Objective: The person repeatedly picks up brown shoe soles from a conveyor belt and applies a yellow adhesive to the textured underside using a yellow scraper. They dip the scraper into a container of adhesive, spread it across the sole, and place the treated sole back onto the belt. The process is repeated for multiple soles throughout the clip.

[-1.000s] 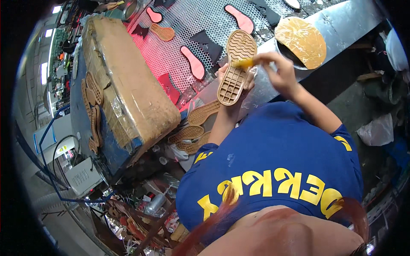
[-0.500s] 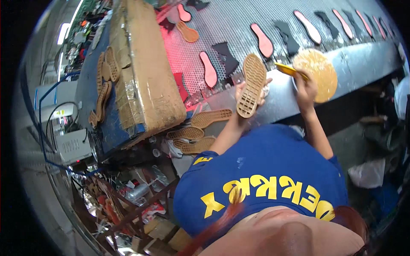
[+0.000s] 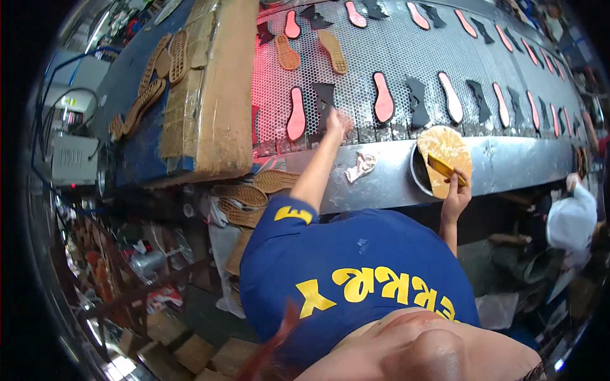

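Observation:
My left hand (image 3: 338, 124) reaches over the near edge of the perforated conveyor belt, fingers apart and holding nothing, beside a black shoe-upper piece (image 3: 324, 98). Farther in lie two tan rubber soles, one of them (image 3: 332, 52) straight ahead of that hand. A pink insole piece (image 3: 297, 114) is just left of the black one. In my right hand (image 3: 459, 193) is a yellow-handled brush (image 3: 445, 166), held over a round container whose tan, glue-stained lid (image 3: 452, 145) partly covers its opening. The brush tip is hard to make out.
A crumpled white cloth (image 3: 362, 166) rests on the metal ledge (image 3: 387, 184). A taped cardboard-covered box (image 3: 222, 95) stands at left, with more soles on its blue side. Several soles (image 3: 241, 194) are stacked below it. Another person (image 3: 572, 219) is at far right.
The tan sole has left my left hand and now lies on the belt; that hand is empty and farther forward. My right hand has lowered with the brush over the lid. The view has shifted.

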### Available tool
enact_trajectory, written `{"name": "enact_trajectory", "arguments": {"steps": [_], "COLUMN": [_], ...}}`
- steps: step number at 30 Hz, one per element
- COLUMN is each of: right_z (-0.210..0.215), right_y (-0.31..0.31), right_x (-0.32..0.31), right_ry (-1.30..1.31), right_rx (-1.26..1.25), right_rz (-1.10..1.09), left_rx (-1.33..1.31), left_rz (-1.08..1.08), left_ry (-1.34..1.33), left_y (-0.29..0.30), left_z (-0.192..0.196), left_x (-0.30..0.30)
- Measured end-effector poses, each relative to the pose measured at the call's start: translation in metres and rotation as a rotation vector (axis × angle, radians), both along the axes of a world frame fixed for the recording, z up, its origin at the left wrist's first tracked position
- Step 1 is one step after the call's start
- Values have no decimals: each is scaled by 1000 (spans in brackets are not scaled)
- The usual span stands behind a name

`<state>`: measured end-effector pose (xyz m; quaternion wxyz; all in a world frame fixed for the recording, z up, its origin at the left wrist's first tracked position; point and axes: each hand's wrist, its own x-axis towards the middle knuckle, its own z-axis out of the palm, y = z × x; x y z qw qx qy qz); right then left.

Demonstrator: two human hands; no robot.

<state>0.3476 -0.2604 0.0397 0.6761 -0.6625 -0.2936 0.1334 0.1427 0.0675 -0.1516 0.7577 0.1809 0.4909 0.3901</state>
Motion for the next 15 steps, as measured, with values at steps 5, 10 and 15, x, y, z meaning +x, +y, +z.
{"name": "enact_trajectory", "arguments": {"steps": [5, 10, 15], "right_z": [-25, -65, -88], "right_y": [-7, -3, 12], "right_x": [24, 47, 45], "right_ry": [98, 186, 103], "right_rx": [-84, -162, -248], "right_rz": [-70, 114, 310], "left_rx": [828, 523, -374], "left_rz": [-184, -146, 363], "left_ry": [1259, 1667, 1263], "left_y": [-160, -203, -166], "left_z": [-16, 33, -12], "left_x": [-107, -163, -184]}}
